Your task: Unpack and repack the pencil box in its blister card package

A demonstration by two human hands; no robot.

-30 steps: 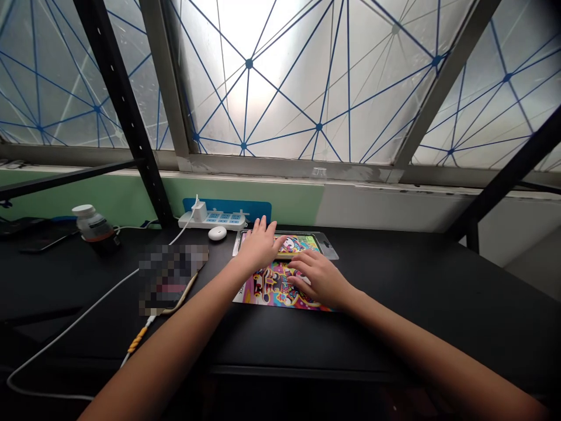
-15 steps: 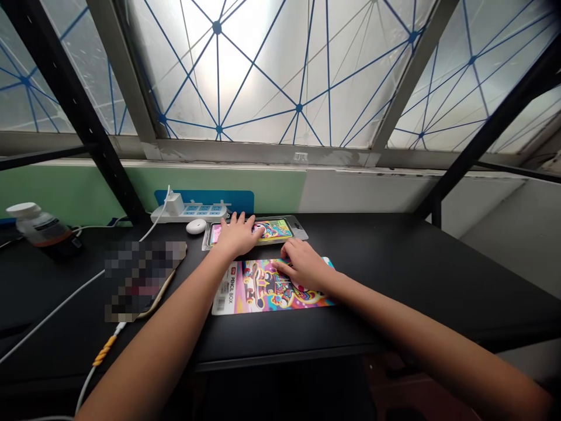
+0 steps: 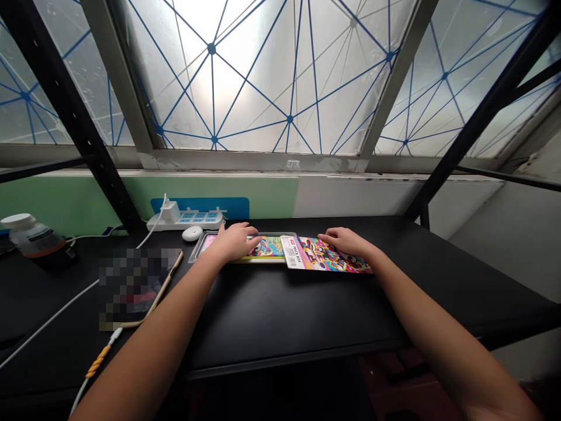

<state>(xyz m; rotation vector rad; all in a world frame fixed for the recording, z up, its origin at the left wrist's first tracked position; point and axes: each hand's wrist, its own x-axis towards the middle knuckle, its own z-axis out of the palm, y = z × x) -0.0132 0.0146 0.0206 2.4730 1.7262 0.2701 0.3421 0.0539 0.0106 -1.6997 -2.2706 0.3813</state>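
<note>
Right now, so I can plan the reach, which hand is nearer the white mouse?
Left. The left hand rests on the clear plastic pack, just right of the white mouse; the right hand lies farther right, on the pencil box card.

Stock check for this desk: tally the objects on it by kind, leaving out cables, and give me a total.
Printed pencil box card: 1
Clear plastic tray with a colourful item: 1
White power strip: 1
White computer mouse: 1
Plastic bottle with a white cap: 1
Pixelated object, kind unclear: 1
Total: 6
</note>
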